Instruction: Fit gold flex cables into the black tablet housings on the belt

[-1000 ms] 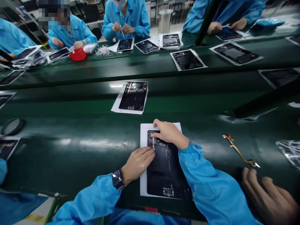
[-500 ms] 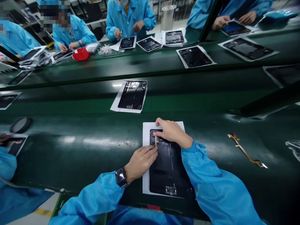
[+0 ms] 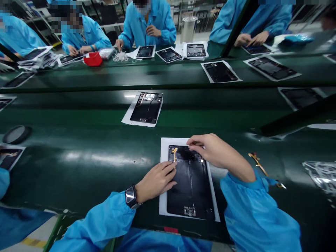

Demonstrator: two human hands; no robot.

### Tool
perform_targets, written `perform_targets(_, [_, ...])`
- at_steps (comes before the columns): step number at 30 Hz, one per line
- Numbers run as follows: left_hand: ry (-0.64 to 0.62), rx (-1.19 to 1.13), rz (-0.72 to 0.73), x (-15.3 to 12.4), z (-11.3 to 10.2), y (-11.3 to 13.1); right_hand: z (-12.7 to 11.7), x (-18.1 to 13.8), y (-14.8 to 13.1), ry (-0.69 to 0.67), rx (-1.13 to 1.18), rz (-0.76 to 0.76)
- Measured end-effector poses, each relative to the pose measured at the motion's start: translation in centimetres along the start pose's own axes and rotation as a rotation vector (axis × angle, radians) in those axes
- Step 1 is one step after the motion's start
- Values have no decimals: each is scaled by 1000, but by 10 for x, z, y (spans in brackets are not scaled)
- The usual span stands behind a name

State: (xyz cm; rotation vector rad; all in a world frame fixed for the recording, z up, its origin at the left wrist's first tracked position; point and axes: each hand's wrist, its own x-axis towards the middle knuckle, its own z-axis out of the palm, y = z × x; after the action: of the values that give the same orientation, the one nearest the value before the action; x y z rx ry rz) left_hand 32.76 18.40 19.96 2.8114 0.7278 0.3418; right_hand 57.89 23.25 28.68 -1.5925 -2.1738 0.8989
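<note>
Below me a black tablet housing (image 3: 183,192) lies on a white sheet (image 3: 163,203). A short orange flex cable (image 3: 175,154) runs down inside its upper left part. My left hand (image 3: 157,178) rests on the housing's left side, fingers stretched out flat, the fingertips touching the cable's lower end. Over the top edge of the housing is my right hand (image 3: 210,148), thumb and fingers drawn together in a pinch; whatever is between them is hidden. To the right, a longer orange flex cable (image 3: 258,163) lies on the green bench, partly covered by my right sleeve.
Another tablet housing (image 3: 145,113) lies on paper ahead. More housings (image 3: 220,71) line the far bench, where several co-workers in blue sit. A round black dish (image 3: 17,134) is at left, clear plastic pieces (image 3: 321,176) at right. A dark post (image 3: 294,117) slants across the right side.
My right hand has moved off the short flex cable, to the right along the top of the housing, uncovering the cable's upper end. My left hand stays nearly in place.
</note>
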Motion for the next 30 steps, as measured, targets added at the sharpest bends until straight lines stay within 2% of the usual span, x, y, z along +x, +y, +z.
perform_targets(3, [-22,0,11,-1,-1,1,-15,-21,-11,69,118,35])
perform_targets(5, [-31,-22,21,-3,-1,0,-13,-31,-14,90,139,59])
perform_targets(8, [-16,-94,46,-8,-2,-5,10,-41,-11,66,73,60])
perform_targets(12, [35,-299,58,-16,-2,-13,61,-51,-7,19,13,24])
perform_targets(16, [164,-502,-38,-20,-3,-18,95,-57,-12,-5,-60,-3])
perform_targets(21, [339,-529,-210,-18,-3,-26,109,-52,-31,-13,-292,-66])
perform_targets(26, [333,-480,-231,-18,0,-30,120,-49,-38,40,-409,-137])
perform_targets(30, [296,-437,-214,-18,-2,-27,124,-54,-32,96,-310,-120])
